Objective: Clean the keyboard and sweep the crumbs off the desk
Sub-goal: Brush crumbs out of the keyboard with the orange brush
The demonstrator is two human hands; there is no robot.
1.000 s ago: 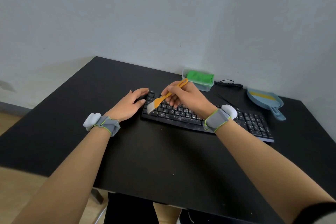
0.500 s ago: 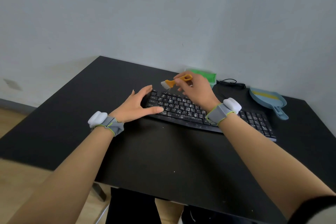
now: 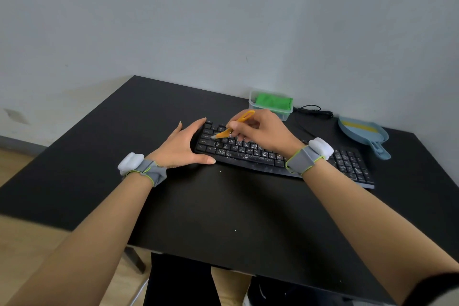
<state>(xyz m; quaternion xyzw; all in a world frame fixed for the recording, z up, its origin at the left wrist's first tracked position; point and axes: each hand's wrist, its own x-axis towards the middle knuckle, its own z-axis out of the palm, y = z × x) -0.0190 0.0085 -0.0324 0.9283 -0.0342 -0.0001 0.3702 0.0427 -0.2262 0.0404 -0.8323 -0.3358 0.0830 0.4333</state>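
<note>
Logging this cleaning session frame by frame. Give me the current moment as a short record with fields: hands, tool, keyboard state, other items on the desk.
left hand: open, cupped against the left end of the keyboard, bracing it
right hand: shut on the orange brush
brush: tilted, bristles down on the upper-left keys
keyboard state: black, white crumbs across many keys
desk: black, a few white specks in front of the keyboard
behind keyboard: clear container holding a green cloth
far right: blue dustpan
</note>
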